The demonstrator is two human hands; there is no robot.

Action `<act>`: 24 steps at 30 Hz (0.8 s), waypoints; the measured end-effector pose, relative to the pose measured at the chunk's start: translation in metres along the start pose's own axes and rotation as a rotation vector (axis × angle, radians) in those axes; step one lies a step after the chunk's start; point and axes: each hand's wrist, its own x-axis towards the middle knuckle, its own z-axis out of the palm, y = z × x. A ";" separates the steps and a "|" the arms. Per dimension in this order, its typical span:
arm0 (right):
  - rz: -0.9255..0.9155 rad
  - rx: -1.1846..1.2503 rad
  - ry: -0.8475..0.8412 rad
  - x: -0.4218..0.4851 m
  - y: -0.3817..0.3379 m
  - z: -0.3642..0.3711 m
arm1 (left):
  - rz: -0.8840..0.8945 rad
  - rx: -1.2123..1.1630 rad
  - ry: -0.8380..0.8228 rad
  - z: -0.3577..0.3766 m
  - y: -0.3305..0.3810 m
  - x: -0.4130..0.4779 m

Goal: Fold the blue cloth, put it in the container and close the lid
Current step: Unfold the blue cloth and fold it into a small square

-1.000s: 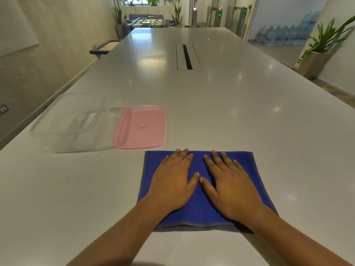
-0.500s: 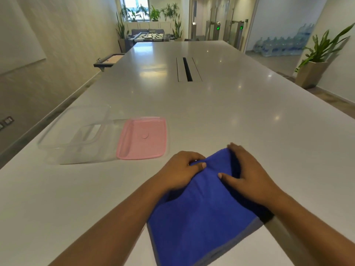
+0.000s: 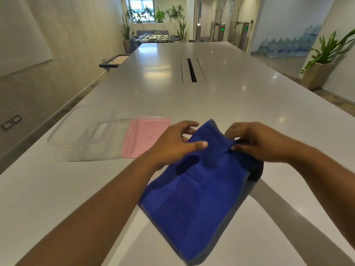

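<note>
cloth (image 3: 194,198): deep blue, plain, grey-blue edging | lid (image 3: 146,139): pale pink, plain | container (image 3: 84,133): clear, colourless | table (image 3: 230,104): glossy light grey, faint speckle | cable slot (image 3: 192,71): black, silver frame | planter (image 3: 318,75): tan, green leaves

Big white table (image 3: 240,104) is holding a clear container (image 3: 82,135) and pink lid (image 3: 146,138), touching, side by side.
</note>
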 end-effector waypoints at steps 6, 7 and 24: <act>-0.019 -0.127 0.161 0.016 -0.011 -0.028 | 0.103 -0.010 0.036 -0.021 0.023 0.012; 0.044 -0.150 0.133 0.015 -0.008 -0.028 | 0.119 0.014 0.062 -0.024 0.023 0.010; 0.339 0.015 0.352 0.007 0.012 0.024 | 0.079 0.166 0.168 -0.035 -0.009 -0.022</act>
